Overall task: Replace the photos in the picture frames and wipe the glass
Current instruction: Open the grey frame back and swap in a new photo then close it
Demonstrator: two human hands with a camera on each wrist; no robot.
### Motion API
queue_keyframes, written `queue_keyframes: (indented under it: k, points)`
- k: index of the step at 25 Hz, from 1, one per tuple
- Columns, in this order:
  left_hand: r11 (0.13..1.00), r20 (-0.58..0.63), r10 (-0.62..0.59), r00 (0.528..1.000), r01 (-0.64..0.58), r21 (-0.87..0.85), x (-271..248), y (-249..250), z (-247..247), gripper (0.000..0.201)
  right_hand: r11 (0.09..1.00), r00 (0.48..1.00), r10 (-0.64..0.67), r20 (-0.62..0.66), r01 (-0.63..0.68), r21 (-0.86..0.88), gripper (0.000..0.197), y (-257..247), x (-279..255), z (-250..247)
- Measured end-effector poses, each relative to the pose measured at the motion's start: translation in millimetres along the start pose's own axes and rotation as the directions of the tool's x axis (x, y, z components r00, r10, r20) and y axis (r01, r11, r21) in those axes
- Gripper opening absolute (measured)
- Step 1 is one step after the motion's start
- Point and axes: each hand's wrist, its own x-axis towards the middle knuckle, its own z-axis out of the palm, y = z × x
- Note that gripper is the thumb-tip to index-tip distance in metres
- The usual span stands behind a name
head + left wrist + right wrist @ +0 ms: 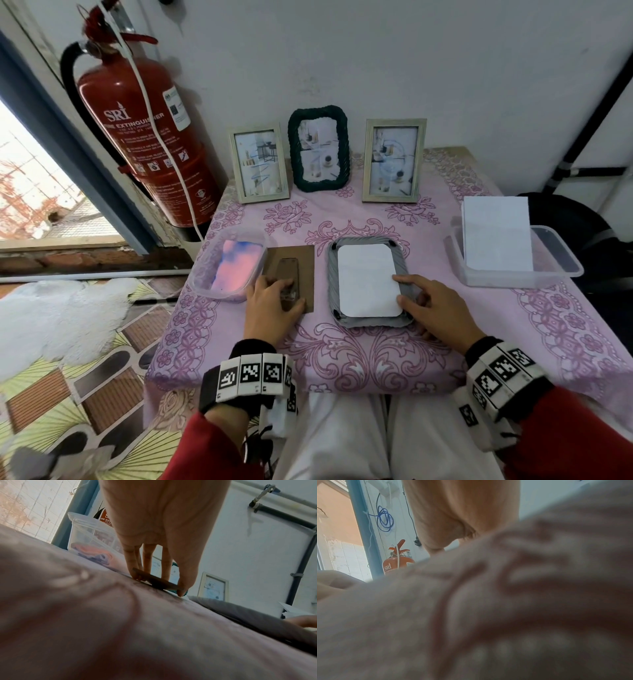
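A grey picture frame [370,320] lies face down on the pink tablecloth, with a white photo sheet [366,279] in its opening. My right hand [402,289] rests on the frame's right side, index finger and thumb touching the sheet's right edge. Left of the frame lies its brown backing board [291,263] with a stand flap. My left hand [289,294] pinches the board's near edge. In the left wrist view the fingers [147,561] and thumb grip the board [169,586], its edge raised off the cloth. The right wrist view shows only my palm [462,513] above blurred cloth.
Three photo frames stand along the back: pale [258,164], dark green [319,148], pale [394,161]. A clear tub with a pink-blue cloth [229,265] sits left of the board. Another tub [548,260] holding white sheets is at the right. A fire extinguisher [137,137] stands left of the table.
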Motion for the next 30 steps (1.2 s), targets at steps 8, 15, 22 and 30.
queue_keyframes:
  k: [8, 15, 22, 30]
  points:
    - [0.995, -0.077, 0.069, 0.995, -0.073, -0.061, -2.0, 10.0, -7.6, 0.042, 1.000, 1.000, 0.005, 0.003, -0.005, -0.004, 0.033, 0.2, 1.1, 0.6]
    - [0.982, -0.114, -0.068, 0.991, 0.087, 0.168, 23.6, -11.9, -50.1, 0.046, 1.000, 1.000, 0.004, 0.005, -0.004, -0.005, 0.034, -1.0, 1.1, 0.5]
    - [0.984, -0.086, -0.091, 0.992, 0.103, 0.146, 30.8, -20.3, -52.5, 0.048, 1.000, 1.000, 0.006, 0.003, -0.006, -0.004, 0.034, -2.3, 0.0, -0.7]
    - [0.986, -0.056, -0.095, 0.994, 0.101, 0.129, 28.2, -14.1, -52.7, 0.049, 1.000, 1.000, 0.009, -0.004, -0.009, 0.012, 0.033, 0.0, 0.9, 0.7]
